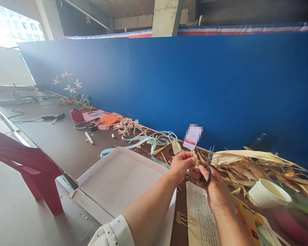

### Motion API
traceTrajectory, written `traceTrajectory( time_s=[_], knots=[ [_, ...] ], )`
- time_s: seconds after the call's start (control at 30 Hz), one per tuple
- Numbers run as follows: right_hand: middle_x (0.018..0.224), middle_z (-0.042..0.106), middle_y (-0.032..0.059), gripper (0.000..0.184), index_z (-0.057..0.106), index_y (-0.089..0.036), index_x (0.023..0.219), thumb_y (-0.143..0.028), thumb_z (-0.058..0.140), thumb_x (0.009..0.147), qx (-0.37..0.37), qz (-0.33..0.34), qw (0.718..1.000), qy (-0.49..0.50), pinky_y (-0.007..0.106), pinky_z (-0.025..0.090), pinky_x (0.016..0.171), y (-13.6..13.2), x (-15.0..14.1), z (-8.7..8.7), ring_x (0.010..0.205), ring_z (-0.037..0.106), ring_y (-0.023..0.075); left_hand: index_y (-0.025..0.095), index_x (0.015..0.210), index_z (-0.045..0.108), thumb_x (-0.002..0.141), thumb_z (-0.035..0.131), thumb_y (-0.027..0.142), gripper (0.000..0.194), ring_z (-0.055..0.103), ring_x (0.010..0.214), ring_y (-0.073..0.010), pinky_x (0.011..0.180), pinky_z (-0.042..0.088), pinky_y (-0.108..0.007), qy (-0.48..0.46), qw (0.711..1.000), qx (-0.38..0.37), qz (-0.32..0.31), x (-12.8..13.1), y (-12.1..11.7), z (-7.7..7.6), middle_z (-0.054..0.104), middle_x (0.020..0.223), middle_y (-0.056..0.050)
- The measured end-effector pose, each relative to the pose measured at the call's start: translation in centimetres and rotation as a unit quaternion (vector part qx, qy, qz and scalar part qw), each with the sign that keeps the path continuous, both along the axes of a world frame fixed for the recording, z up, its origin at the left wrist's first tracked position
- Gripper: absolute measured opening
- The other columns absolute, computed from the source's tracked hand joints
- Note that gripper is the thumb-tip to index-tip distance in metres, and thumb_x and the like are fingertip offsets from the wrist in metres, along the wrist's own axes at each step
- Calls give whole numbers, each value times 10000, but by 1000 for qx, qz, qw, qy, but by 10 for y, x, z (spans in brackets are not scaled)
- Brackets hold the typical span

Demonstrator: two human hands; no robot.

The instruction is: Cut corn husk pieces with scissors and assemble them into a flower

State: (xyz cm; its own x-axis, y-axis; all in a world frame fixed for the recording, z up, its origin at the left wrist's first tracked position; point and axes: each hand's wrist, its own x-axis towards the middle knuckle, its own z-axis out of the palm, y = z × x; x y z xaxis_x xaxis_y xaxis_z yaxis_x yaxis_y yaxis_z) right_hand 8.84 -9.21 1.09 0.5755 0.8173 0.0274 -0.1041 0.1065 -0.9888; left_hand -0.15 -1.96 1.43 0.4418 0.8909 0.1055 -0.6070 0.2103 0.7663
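1. Worktop (53,133), dark brown: backed by a blue partition (207,85); a red plastic chair (47,181) is placed at its left side.
2. Shallow white box (118,181), open: set on the worktop, its right part overlapped by the left forearm.
3. Printed sheet (197,208): laid right of the box, partly covered by the right forearm.
4. White paper cup (268,194): stood right of the right forearm, near dried corn husks (236,159), which are heaped along the partition.
5. Light-blue ribbon (142,139): looped loosely behind the box.
6. Red thread cone (77,116), orange paper (109,120) and white marker (89,138): kept farther left.
7. Husk flowers (69,82), pale: displayed at the far left, before the partition.
8. Left hand (181,165): extended over the box's far right corner; a small husk piece (195,159) is pinched between thumb and fingers.
9. Right hand (217,191): raised above the printed sheet; black-handled scissors (207,175) are gripped in the fingers, blades pointed upward.
10. Husk piece, location: held above the worktop, between the hands, just left of the scissors' blades.
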Motion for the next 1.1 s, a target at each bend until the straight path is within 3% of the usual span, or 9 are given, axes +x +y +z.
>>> traceTrajectory(
  time_s=[0.13, 0.3, 0.63, 0.9, 1.1],
  knots=[
    [740, 645, 8, 394, 718, -228, 935, -462, 748, 619, -59, 33, 997, -22, 187, 401, 409, -2, 1, -3, 591, 557, 125, 100, 768, 604, 525, 808, 375, 420, 589, 628, -115, 651, 467, -259, -17, 999, -6, -31, -5, 8, -1, 589, 675, -27],
    [689, 632, 1, 267, 702, -230, 792, -426, 752, 618, -81, 79, 993, -19, 181, 372, 397, -4, 1, -4, 570, 544, 119, 95, 714, 612, 442, 835, 373, 448, 544, 556, -75, 617, 462, -239, 9, 999, -39, 14, -8, 17, 0, 594, 642, -18],
    [658, 626, 3, 285, 730, -222, 847, -414, 744, 638, -79, 113, 988, -69, 197, 337, 407, -5, 2, -6, 569, 528, 128, 98, 736, 616, 458, 834, 363, 442, 535, 524, -70, 551, 445, -216, 34, 998, -36, 34, -11, 18, 4, 590, 618, -11],
    [661, 628, -41, 539, 673, -259, 1088, -336, 799, 570, 10, 18, 1000, -2, 189, 370, 424, 3, 6, -8, 566, 537, 114, 110, 755, 613, 487, 825, 346, 415, 542, 556, -65, 578, 470, -223, 54, 998, 10, -7, -8, 16, 1, 605, 690, -9],
    [651, 617, -55, 528, 665, -259, 1097, -309, 800, 589, 74, -28, 996, 32, 204, 445, 502, 5, 4, -4, 550, 536, 99, 112, 824, 627, 484, 826, 348, 459, 542, 551, -79, 571, 481, -238, 64, 994, 51, -67, -2, 10, -4, 576, 605, 18]
  ],
)
